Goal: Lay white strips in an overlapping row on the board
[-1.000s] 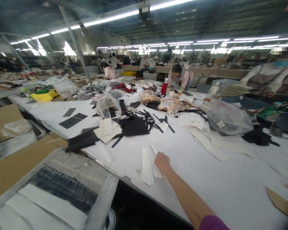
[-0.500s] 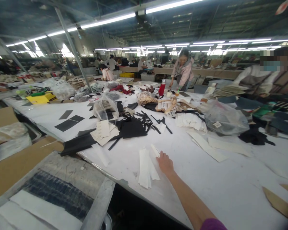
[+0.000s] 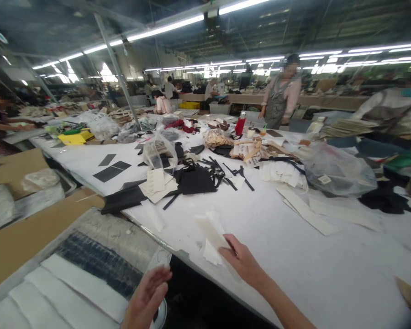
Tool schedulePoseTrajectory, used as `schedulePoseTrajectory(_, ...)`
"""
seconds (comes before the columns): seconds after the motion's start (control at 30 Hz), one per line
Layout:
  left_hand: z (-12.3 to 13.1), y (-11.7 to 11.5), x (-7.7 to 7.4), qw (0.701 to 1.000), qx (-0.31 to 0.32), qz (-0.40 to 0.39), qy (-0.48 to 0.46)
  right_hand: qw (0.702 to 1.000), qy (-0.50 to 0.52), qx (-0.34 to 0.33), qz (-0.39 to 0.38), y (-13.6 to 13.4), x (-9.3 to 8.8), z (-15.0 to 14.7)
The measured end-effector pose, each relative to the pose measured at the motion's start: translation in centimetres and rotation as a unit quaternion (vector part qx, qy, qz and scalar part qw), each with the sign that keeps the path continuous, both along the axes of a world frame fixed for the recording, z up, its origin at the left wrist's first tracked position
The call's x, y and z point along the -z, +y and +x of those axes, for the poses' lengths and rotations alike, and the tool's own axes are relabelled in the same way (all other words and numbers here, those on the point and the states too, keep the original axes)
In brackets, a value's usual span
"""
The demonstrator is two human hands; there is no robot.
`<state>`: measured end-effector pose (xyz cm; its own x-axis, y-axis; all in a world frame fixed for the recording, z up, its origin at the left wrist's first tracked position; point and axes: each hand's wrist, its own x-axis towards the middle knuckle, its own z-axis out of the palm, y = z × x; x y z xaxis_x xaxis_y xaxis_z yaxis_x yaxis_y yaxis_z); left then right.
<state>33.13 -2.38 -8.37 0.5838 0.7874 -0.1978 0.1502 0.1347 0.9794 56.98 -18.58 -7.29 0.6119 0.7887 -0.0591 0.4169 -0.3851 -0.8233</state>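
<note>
My right hand [image 3: 238,257] pinches a pale white strip [image 3: 208,228] between thumb and fingers, just above the white table. Under and beside it lie a few more white strips [image 3: 211,254]. At the bottom, my left hand [image 3: 149,292] is raised with fingers apart and holds nothing. It hovers by the right edge of a grey board [image 3: 102,228] with a dark, grid-like patch [image 3: 99,260]. Several wide white strips [image 3: 78,285] lie side by side across the near part of that board.
Black pieces [image 3: 197,179], cream cards [image 3: 156,182] and narrow black strips crowd the table's middle. To the right are a clear plastic bag [image 3: 339,171] and long white strips [image 3: 306,212]. A red flask [image 3: 240,123] stands farther back. Co-workers are around the far side and at left.
My right hand has drawn nearer, now with a white strip lifted in it. My left hand has come into view at the bottom. The view has shifted, and a co-worker opposite has straightened up.
</note>
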Motion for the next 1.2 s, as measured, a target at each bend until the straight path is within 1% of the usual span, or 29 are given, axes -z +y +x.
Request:
schedulePoseTrajectory(0.03, 1.4, 0.3, -0.8, 0.998, 0.008, -0.036, -0.042, 0.999, 0.029, -0.026, 0.014, 0.0, -0.6, -1.3)
schedulePoseTrajectory(0.1, 3.8, 0.8, -2.4, 0.991, 0.033, -0.076, -0.105, 0.994, 0.081, -0.065, 0.028, 0.1, -1.4, -3.4)
schedulePoseTrajectory(0.17, 5.2, 1.0, -3.8, 0.984, 0.062, -0.082, -0.144, 0.989, 0.117, -0.086, 0.032, 0.2, -1.6, -4.8)
schedulePoseTrajectory(0.23, 5.5, 1.0, -4.4, 0.984, 0.081, -0.060, -0.150, 0.984, 0.143, -0.101, 0.044, 0.2, -1.5, -5.8)
schedulePoseTrajectory(0.3, 5.1, 0.9, -4.4, 0.988, 0.082, -0.010, -0.128, 0.980, 0.158, -0.108, 0.052, 0.2, -1.2, -6.4)
schedulePoseTrajectory(0.37, 4.4, 0.8, -4.2, 0.989, 0.073, 0.087, -0.093, 0.977, 0.174, -0.108, 0.058, 0.2, -1.1, -6.8)
schedulePoseTrajectory(0.4, 4.1, 0.9, -4.1, 0.983, 0.069, 0.151, -0.079, 0.975, 0.187, -0.108, 0.059, 0.2, -1.1, -7.1)
schedulePoseTrajectory(0.47, 3.4, 1.1, -4.0, 0.959, 0.069, 0.269, -0.060, 0.966, 0.225, -0.116, 0.059, 0.3, -1.1, -7.5)
schedulePoseTrajectory(0.5, 3.1, 1.2, -4.0, 0.947, 0.076, 0.306, -0.053, 0.960, 0.245, -0.123, 0.054, 0.3, -1.1, -7.7)
schedulePoseTrajectory(0.53, 2.8, 1.3, -4.0, 0.942, 0.084, 0.322, -0.047, 0.955, 0.262, -0.128, 0.046, 0.4, -1.0, -7.9)
schedulePoseTrajectory(0.57, 2.4, 1.5, -4.1, 0.944, 0.093, 0.314, -0.039, 0.952, 0.273, -0.133, 0.035, 0.6, -0.9, -8.1)
schedulePoseTrajectory(0.6, 2.0, 1.8, -4.2, 0.955, 0.093, 0.281, -0.031, 0.950, 0.277, -0.138, 0.022, 0.7, -0.6, -8.2)
schedulePoseTrajectory(0.63, 1.4, 2.1, -4.2, 0.970, 0.079, 0.228, -0.028, 0.948, 0.281, -0.149, 0.008, 0.9, -0.2, -8.2)
schedulePoseTrajectory(0.67, 0.7, 2.4, -4.2, 0.985, 0.049, 0.161, -0.032, 0.944, 0.288, -0.162, -0.004, 1.2, 0.3, -8.1)
schedulePoseTrajectory(0.7, -0.2, 2.9, -4.2, 0.995, 0.005, 0.090, -0.044, 0.938, 0.298, -0.174, -0.013, 1.6, 0.9, -7.9)
schedulePoseTrajectory(0.73, -1.2, 3.3, -4.1, 0.997, -0.045, 0.026, -0.064, 0.935, 0.305, -0.181, -0.024, 2.0, 1.5, -7.6)
schedulePoseTrajectory(0.77, -2.4, 3.9, -4.0, 0.992, -0.095, -0.018, -0.084, 0.935, 0.304, -0.177, -0.038, 2.6, 2.1, -7.2)
schedulePoseTrajectory(0.8, -3.6, 4.4, -3.9, 0.984, -0.141, -0.042, -0.104, 0.940, 0.294, -0.164, -0.054, 3.4, 2.7, -6.6)
schedulePoseTrajectory(0.87, -6.2, 5.2, -3.7, 0.968, -0.209, -0.049, -0.131, 0.958, 0.242, -0.126, -0.090, 5.4, 3.8, -5.1)
schedulePoseTrajectory(0.97, -9.7, 5.5, -3.5, 0.949, -0.273, -0.058, -0.146, 0.973, 0.162, -0.097, -0.131, 9.7, 5.3, -2.2)
schedulePoseTrajectory(1.03, -11.4, 5.2, -3.5, 0.942, -0.294, -0.076, -0.145, 0.979, 0.103, -0.071, -0.163, 12.9, 6.3, -0.1)
schedulePoseTrajectory(1.1, -12.4, 4.7, -3.4, 0.937, -0.308, -0.087, -0.141, 0.978, 0.056, -0.056, -0.191, 15.7, 7.2, 1.7)
schedulePoseTrajectory(1.2, -13.2, 4.1, -3.1, 0.931, -0.321, -0.097, -0.142, 0.970, -0.004, -0.045, -0.237, 18.2, 8.4, 3.8)
